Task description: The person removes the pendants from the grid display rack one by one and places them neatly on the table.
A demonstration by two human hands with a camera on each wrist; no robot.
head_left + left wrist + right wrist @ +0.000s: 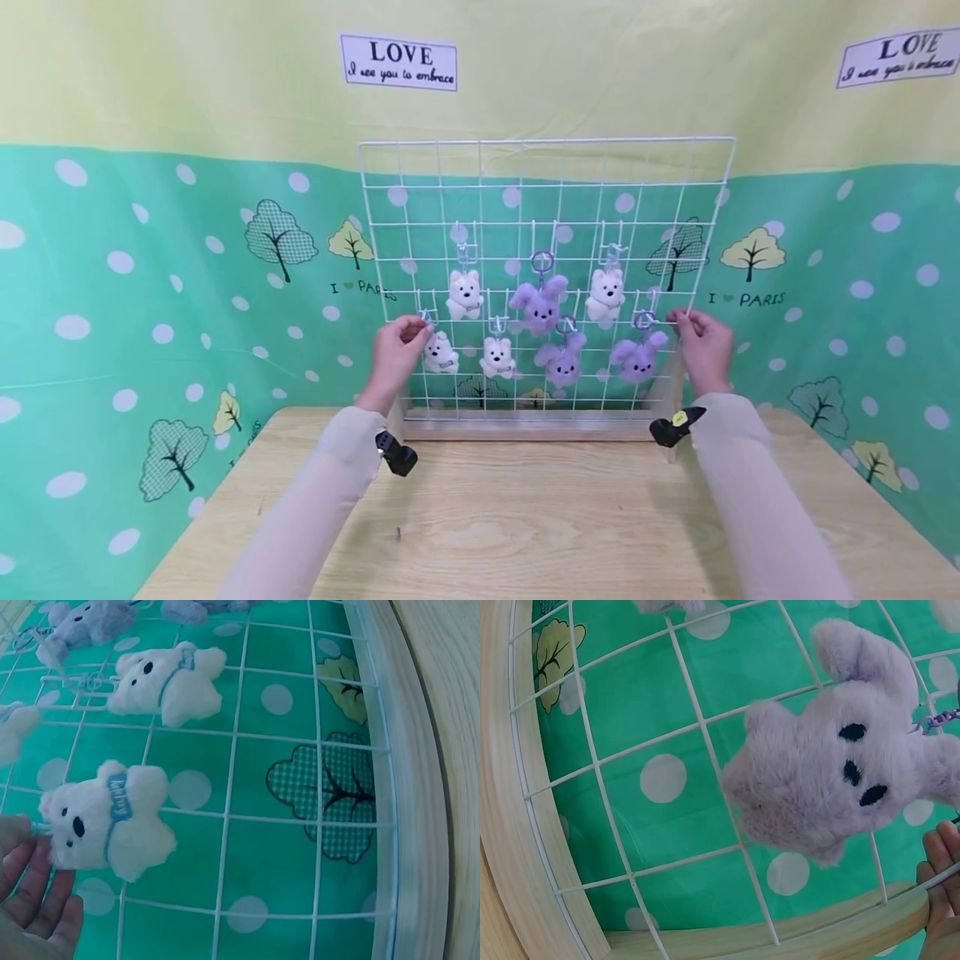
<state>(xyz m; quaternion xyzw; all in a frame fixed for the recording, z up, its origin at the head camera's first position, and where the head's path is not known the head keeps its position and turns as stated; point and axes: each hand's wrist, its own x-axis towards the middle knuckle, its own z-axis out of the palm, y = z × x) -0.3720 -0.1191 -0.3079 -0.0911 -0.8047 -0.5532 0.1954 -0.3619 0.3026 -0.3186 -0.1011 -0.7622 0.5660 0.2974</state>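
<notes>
On the wire grid (558, 223), white bear (442, 356) just beside left grip (399, 346), pinching its ring (427, 317), right grip (705, 343) clamped on grid.

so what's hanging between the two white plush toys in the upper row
One purple plush with floppy ears hangs between the upper-left white plush and the upper-right white plush; the head view shows it.

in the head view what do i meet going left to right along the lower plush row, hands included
Left hand, first white plush, second white plush, first purple plush, second purple plush, right hand.
</notes>
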